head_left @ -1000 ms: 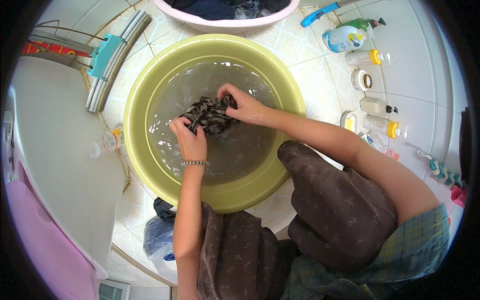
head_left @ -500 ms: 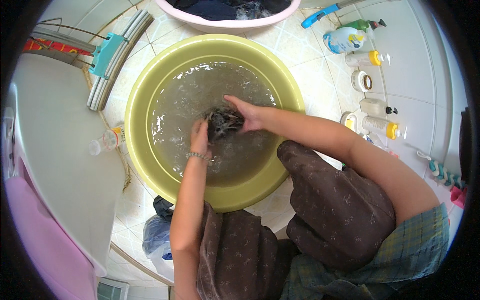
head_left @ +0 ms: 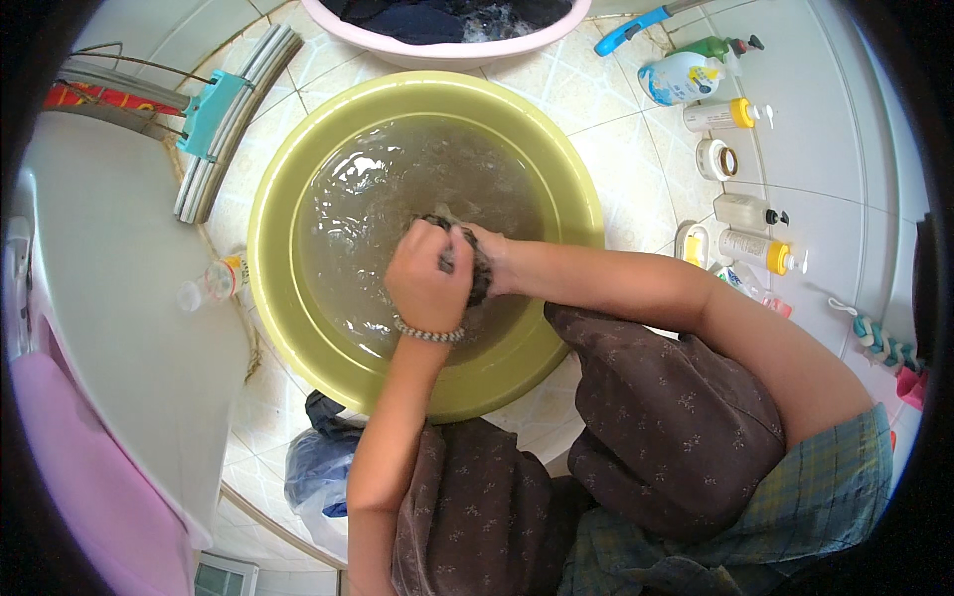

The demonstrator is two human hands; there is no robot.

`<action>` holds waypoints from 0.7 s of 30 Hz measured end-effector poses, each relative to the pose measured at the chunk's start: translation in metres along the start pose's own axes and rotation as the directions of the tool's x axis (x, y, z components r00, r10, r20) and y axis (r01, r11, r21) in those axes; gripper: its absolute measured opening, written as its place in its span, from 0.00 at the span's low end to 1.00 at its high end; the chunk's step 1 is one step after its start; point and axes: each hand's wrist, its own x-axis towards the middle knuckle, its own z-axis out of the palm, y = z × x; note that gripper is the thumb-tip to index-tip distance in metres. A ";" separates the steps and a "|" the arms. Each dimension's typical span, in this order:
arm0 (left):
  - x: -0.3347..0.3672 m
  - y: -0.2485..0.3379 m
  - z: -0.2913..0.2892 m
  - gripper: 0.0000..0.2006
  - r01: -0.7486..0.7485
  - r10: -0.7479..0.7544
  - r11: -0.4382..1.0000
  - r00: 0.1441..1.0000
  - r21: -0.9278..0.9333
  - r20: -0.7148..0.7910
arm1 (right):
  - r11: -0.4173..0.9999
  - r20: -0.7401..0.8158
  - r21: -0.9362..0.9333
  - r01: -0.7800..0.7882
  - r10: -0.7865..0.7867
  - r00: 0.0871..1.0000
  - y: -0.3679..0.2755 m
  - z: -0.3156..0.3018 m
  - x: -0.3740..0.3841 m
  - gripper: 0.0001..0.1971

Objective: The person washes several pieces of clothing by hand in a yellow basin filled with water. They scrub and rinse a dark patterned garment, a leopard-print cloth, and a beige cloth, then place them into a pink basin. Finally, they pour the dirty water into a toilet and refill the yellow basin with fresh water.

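Note:
A dark, wet, bunched-up cloth (head_left: 481, 281) is squeezed between my two hands, just above the murky water (head_left: 368, 189) in a round yellow-green basin (head_left: 273, 268). My left hand (head_left: 425, 278), with a beaded bracelet (head_left: 429, 333) at the wrist, is closed over the cloth's left and upper side. From the right, my right hand (head_left: 494, 256) wraps round the other side; most of its fingers are hidden behind the cloth and the left hand. What kind of garment the cloth is, I cannot tell.
Beyond the basin stands a pink tub (head_left: 437, 48) of dark clothes. A sponge mop (head_left: 234, 119) leans at the left beside a white bathtub (head_left: 129, 298). Several bottles (head_left: 682, 79) line the right wall. A plastic bag (head_left: 316, 472) sits near my left arm.
The cloth has come up from the water surface into a tight bunch. My left hand has moved right and closed over it, meeting my right hand.

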 end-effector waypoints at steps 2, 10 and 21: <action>0.005 -0.006 -0.006 0.09 0.101 -0.104 0.994 0.993 -0.049 -0.050 | 1.000 -0.005 -0.011 0.006 -0.006 1.000 0.003 0.017 -0.002 0.13; 0.011 0.006 -0.051 0.34 0.432 -0.391 0.634 0.895 -0.642 0.216 | 0.949 -0.087 -0.269 0.163 -0.192 0.977 -0.001 0.077 -0.033 0.15; -0.009 -0.005 -0.067 0.24 0.411 -0.421 -0.452 0.684 -0.791 0.596 | -0.291 0.584 -0.805 0.517 -0.541 0.605 0.000 0.096 -0.047 0.29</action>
